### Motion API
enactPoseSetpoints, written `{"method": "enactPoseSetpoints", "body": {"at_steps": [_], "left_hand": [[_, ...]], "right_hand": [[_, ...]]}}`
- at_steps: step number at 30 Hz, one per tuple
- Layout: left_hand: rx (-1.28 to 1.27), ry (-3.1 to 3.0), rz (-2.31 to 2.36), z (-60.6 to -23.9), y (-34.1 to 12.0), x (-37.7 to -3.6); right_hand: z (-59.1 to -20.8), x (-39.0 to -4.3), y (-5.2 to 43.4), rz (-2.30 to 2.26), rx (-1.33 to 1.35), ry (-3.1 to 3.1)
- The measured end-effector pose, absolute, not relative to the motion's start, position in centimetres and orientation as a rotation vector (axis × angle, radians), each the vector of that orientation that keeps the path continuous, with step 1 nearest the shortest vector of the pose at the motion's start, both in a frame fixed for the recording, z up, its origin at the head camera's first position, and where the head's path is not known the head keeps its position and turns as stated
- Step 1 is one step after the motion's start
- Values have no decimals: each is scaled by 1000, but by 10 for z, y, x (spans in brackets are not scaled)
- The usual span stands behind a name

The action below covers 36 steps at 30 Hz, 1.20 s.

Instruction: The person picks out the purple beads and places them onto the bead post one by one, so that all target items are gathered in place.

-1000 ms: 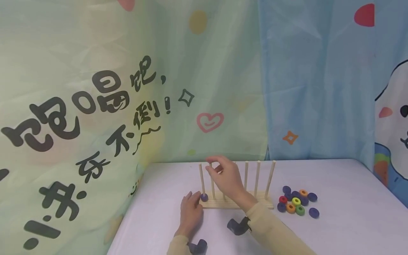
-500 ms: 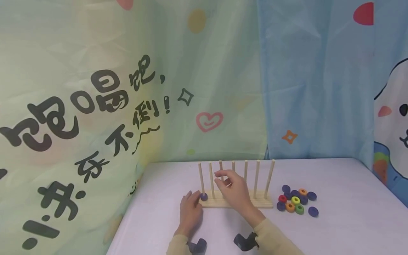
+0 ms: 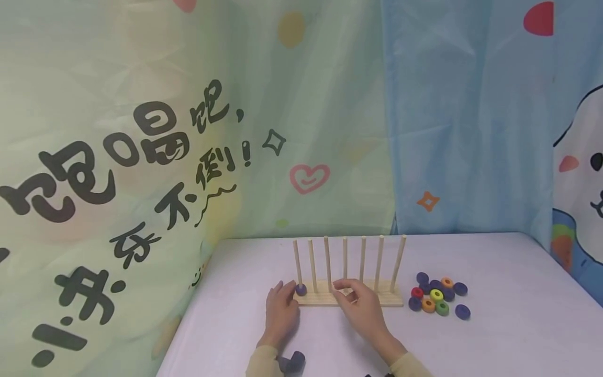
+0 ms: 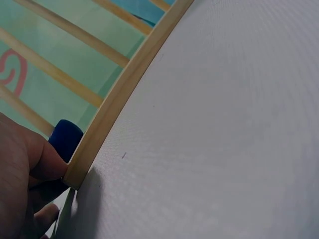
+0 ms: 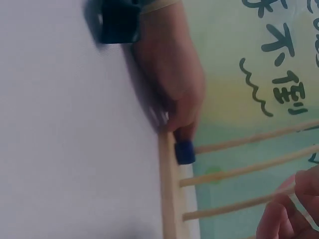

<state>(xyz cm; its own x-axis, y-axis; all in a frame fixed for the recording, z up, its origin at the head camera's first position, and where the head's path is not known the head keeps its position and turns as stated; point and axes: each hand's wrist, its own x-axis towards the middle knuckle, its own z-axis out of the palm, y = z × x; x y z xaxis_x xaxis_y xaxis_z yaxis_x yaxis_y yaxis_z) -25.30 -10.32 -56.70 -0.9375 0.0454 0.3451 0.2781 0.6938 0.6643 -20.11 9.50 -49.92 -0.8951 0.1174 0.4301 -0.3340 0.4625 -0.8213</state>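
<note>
A wooden rack (image 3: pixel 377 301) with seven upright pegs stands on the white table (image 3: pixel 509 314). A purple ring (image 3: pixel 301 289) sits at the foot of the leftmost peg. My left hand (image 3: pixel 281 310) lies flat on the table, fingertips against the rack's left end beside that ring. The left wrist view shows a finger (image 4: pixel 35 159) pressed on the base's end (image 4: pixel 79 164) by the ring (image 4: pixel 65 139). My right hand (image 3: pixel 360 309) rests low at the rack's front, fingers loosely curled, nothing seen in them. The right wrist view shows its fingertips (image 5: pixel 294 209) near the pegs (image 5: pixel 249 169).
A heap of loose rings (image 3: pixel 435 299) in purple, red, yellow, orange and green lies right of the rack. Printed cloth backdrops (image 3: pixel 188 131) hang close behind the table and along its left side. The table's left edge (image 3: pixel 188 324) runs near my left hand.
My right hand came down from the tops of the second and third pegs to the rack's base and drew back toward me. The left hand stayed put.
</note>
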Motion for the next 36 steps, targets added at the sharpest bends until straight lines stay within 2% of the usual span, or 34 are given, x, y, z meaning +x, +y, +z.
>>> {"method": "enactPoseSetpoints", "body": {"at_steps": [13,21,36], "left_hand": [[-226,-2610,-1072,-568,-108,-253],[-221,-2618,-1093,-567,-108,-253],[-211,-2650,-1094,-570,-105,-256]], "right_hand": [[-536,-194,107,1454,76,-2322],[-558,-180,125,1449,-124,-2419],[-557,-169,152,1515,-394,-2431]]}}
